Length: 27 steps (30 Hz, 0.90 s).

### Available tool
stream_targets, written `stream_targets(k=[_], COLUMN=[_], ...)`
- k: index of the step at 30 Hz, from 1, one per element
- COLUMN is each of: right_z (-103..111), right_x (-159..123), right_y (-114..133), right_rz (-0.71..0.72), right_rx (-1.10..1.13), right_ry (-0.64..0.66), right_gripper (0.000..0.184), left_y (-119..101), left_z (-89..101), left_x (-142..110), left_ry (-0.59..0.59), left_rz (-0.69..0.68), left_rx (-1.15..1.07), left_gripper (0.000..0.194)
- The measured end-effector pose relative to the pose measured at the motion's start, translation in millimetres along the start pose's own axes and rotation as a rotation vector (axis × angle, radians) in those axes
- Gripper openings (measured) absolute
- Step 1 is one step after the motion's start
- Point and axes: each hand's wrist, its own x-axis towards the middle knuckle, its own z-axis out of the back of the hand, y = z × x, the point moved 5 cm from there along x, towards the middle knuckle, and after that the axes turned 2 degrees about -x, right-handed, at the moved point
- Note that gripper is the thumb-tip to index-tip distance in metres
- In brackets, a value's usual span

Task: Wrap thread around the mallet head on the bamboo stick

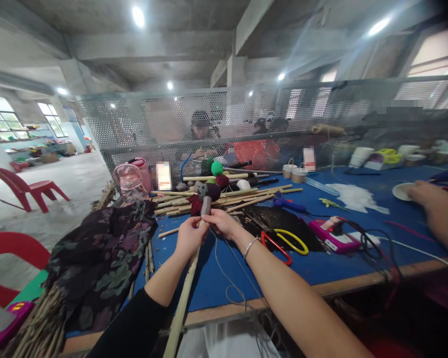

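Observation:
A long pale wooden stick [186, 288] slants up from the table's front edge. Its upper end is covered by a grey wrapped section [206, 205]. My left hand [189, 236] is closed around the stick just below that section. My right hand [222, 222], with a bracelet at the wrist, pinches at the lower end of the wrapping; its fingertips partly hide what they grip. Thin grey cord [218, 261] hangs from near my fingers and loops down onto the table. Beyond the stick's tip lie dark balls and a green ball [216, 168].
Several sticks [246, 196] lie across the blue table [283, 278]. Scissors [280, 243], a purple power strip [334, 236], a glue gun [289, 204] and cables are at right. Dark patterned cloth [104, 258] is at left. Another person's hand [429, 196] touches a white dish. A perforated screen [160, 119] stands behind.

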Motion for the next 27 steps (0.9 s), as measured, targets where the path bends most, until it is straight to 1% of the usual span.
stream_targets(k=[3,6,8,12,16,20,23,25,27], right_z=[6,17,26,42,48,54,58,62,63], right_x=[-1,-3,-4,-3,-2,-1,-1,-1,-3], right_y=[3,3,3,3,3,4,2,5,10], right_rz=[0.009,-0.076,-0.109,-0.087,-0.083,-0.051,-0.051,0.006,0.088], right_rx=[0.007,0.048,0.080,0.138,0.149,0.217,0.157,0.102,0.095], right_ry=[0.007,0.043,0.039,-0.095,-0.189,-0.300,-0.408,-0.489,-0.538], right_gripper=[0.029,0.027,0.025,0.021,0.017,0.015,0.019,0.023,0.025], left_y=[-7,-13,-15,-14,-15,-12,-10,-11,-14], left_z=[6.3,21.5,31.3,43.3,51.2,59.5,59.8,55.5,48.9], left_x=[2,6,10,14,18,22,23,21,17], left_ry=[-0.031,-0.127,-0.165,-0.205,-0.234,-0.236,-0.219,-0.192,-0.160], left_rz=[0.001,0.007,0.005,0.023,0.009,-0.013,-0.013,-0.007,-0.007], left_rx=[-0.008,-0.034,-0.062,-0.109,-0.146,-0.204,-0.213,-0.195,-0.157], left_gripper=[0.030,0.031,0.030,0.030,0.028,0.032,0.032,0.030,0.029])
